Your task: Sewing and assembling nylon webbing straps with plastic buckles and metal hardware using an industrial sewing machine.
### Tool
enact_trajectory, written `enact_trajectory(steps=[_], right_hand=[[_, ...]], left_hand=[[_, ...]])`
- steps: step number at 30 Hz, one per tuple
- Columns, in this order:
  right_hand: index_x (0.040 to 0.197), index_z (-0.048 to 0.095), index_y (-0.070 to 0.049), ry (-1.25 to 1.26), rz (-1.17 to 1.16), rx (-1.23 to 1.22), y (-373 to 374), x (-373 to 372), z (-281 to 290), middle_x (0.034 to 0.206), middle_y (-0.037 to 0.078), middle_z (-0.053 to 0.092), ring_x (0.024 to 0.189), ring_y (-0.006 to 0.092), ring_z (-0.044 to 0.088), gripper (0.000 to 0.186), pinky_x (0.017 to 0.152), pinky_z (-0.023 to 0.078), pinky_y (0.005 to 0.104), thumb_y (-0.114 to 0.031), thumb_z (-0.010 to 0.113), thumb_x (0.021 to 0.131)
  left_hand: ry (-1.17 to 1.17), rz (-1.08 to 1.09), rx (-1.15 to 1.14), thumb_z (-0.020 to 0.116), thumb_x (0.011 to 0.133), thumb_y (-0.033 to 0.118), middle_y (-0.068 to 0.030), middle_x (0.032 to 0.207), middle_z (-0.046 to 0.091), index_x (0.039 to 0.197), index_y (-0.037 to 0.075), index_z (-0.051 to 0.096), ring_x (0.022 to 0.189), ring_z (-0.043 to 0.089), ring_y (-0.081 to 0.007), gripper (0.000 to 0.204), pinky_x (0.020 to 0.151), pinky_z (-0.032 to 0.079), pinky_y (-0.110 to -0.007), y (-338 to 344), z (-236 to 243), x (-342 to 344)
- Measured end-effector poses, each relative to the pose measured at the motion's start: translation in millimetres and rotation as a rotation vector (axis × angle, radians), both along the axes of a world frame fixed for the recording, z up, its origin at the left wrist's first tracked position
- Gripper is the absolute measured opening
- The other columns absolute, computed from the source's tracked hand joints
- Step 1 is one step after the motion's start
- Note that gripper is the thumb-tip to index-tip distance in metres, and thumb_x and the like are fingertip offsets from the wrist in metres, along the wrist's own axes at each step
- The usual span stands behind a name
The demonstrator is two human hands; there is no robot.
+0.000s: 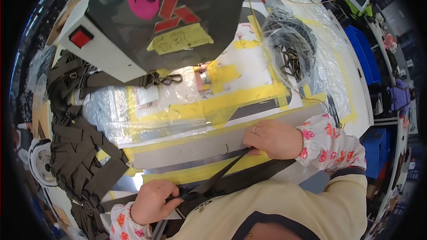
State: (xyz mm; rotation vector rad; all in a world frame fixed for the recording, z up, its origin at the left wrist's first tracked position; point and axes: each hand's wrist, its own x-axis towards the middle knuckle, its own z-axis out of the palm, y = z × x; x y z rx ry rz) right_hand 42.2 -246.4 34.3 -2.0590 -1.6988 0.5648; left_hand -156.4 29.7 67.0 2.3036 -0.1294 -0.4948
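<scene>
My left hand had its fingers closed around a flat dark woven strap; my right hand pinched its far end against the bench.

— What can't you make out?

— The left hand closes over the dark strap, so the stretch inside the fist is hidden. The right hand covers the strap's far end too.

— And the machine?

— The sewing machine head is cut off by the top edge and hides the table beneath it. The contents of the clear bag look like metal hooks, perhaps; too tangled to tell.
</scene>
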Motion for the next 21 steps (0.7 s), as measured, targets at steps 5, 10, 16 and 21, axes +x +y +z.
enact_trajectory(steps=[5,10,16,21], right_hand=[[0.091,0.052,-0.006,-0.026,-0.172,0.098,-4,21,35,0.080,0.010,0.055,0.071,0.0306,0.053,0.019,0.063,0.042,0.0388,-0.011,0.064,0.077],[0.084,0.056,-0.005,-0.409,-0.362,0.176,-15,86,37,0.078,0.009,0.055,0.072,0.0299,0.054,0.012,0.063,0.044,0.0396,-0.006,0.062,0.074],[0.080,0.056,-0.005,-0.622,-0.430,-0.142,-39,132,25,0.080,0.010,0.054,0.076,0.0305,0.056,0.017,0.065,0.045,0.0408,-0.004,0.063,0.065],[0.075,0.055,-0.005,-0.671,-0.418,-0.297,-35,136,14,0.081,0.011,0.053,0.079,0.0306,0.058,0.018,0.065,0.046,0.0408,-0.004,0.065,0.061]], left_hand=[[-0.204,0.402,0.057,0.060,0.076,-0.003,-0.0083,0.065,0.057,0.080,-0.002,0.057,0.057,0.053,-0.0138,0.004,0.054,0.041,-0.024,52,40,29],[-0.143,0.355,0.145,0.058,0.081,0.000,-0.0051,0.067,0.057,0.084,-0.003,0.057,0.060,0.048,-0.0082,0.004,0.055,0.040,-0.024,143,16,69],[-0.573,0.209,0.403,0.063,0.075,0.007,-0.0152,0.091,0.060,0.092,0.000,0.058,0.085,0.056,-0.0341,0.019,0.074,0.044,-0.038,88,15,110],[-0.722,-0.066,0.219,0.066,0.072,0.019,-0.0130,0.098,0.058,0.109,0.005,0.055,0.095,0.055,-0.0310,0.041,0.082,0.042,-0.040,-1,-30,148]])
